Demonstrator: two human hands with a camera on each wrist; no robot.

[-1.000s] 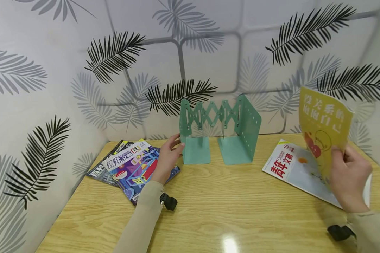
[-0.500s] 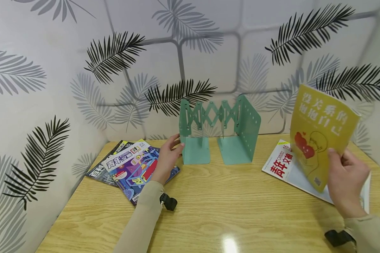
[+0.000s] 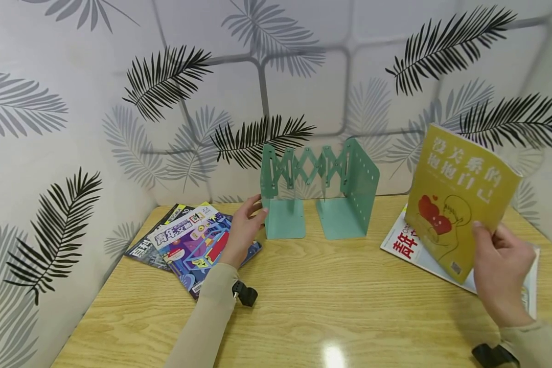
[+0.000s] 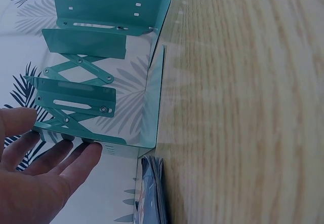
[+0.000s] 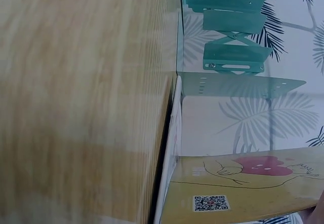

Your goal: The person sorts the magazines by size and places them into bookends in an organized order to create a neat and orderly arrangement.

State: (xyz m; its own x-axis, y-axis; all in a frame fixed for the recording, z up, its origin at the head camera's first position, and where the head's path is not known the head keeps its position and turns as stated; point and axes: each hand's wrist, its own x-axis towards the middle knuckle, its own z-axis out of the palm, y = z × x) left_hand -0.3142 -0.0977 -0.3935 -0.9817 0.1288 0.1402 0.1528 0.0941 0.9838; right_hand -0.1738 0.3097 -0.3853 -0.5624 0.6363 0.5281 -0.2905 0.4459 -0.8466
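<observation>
A green expandable book rack [image 3: 308,168] with a scissor lattice stands against the wall. My left hand [image 3: 244,230] holds its left end plate; in the left wrist view the fingertips [image 4: 91,153] lie on the outer side and the thumb is across the edge. My right hand [image 3: 506,271] grips a yellow book [image 3: 460,204] by its right side, thumb on the cover. The book is raised and tilted over a white magazine [image 3: 402,245] lying on the table. In the right wrist view, the yellow cover [image 5: 243,193] shows a QR code and a red heart.
Left of the rack, a purple magazine [image 3: 198,245] overlaps a dark magazine [image 3: 142,250] on the wooden table [image 3: 322,301]. A leaf-patterned wall covering [image 3: 303,92] rises behind the table and along its left side.
The yellow book has swung left and turned its cover more toward the head camera, now overlapping more of the white magazine. My left hand and the rack have stayed put.
</observation>
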